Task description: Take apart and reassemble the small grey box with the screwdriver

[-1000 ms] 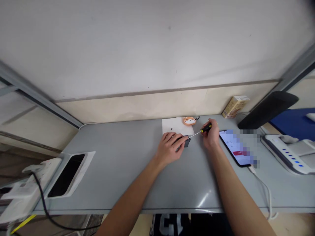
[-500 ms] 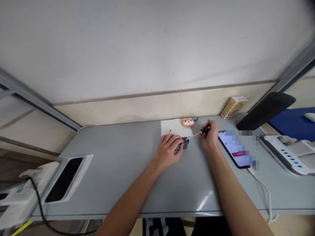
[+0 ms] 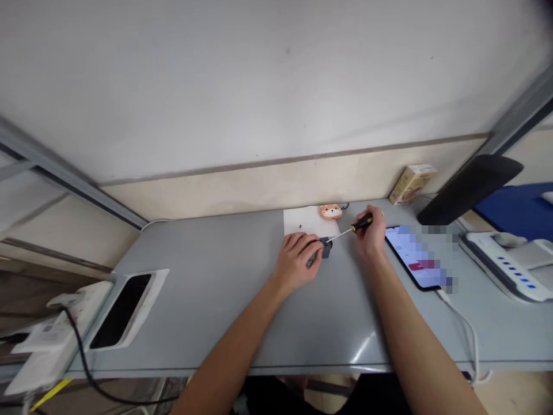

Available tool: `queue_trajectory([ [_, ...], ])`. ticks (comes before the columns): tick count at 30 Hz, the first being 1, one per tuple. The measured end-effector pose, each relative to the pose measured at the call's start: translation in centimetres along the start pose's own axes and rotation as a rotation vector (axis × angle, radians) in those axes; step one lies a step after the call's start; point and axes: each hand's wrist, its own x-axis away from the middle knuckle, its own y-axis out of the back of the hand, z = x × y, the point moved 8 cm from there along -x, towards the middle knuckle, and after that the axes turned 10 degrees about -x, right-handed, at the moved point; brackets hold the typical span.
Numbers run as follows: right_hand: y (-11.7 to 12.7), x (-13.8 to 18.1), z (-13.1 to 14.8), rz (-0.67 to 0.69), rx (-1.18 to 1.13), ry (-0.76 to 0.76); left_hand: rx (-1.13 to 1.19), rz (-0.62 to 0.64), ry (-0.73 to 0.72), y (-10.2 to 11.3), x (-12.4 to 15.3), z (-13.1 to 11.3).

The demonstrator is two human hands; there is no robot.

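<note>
Device (image 3: 327, 250), dark grey and box-shaped, sits on the smooth grey desk (image 3: 207, 276), clasped between thumb and bunched fingers of the left hand (image 3: 299, 256). The right hand (image 3: 370, 237) grips a black-and-yellow-handled screwdriver (image 3: 355, 227), fingers curled around it, metal shaft meeting the device. Behind lies a white sheet (image 3: 294, 217).

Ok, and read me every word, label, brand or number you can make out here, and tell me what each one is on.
None can be read with certainty.
Lit phone: marks on its screen, blurred and partly pixelated.
Carton: printing too small to read.
White adapter: a small grey marking, too blurred to read.
Screwdriver: no legible lettering on its handle.
</note>
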Motion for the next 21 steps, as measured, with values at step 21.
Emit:
queue_trajectory([
  [21,-1.2,0.6,1.2,0.121,-0.183,0.096,-0.045,0.036,-0.034,-0.2,0.1,-0.1],
])
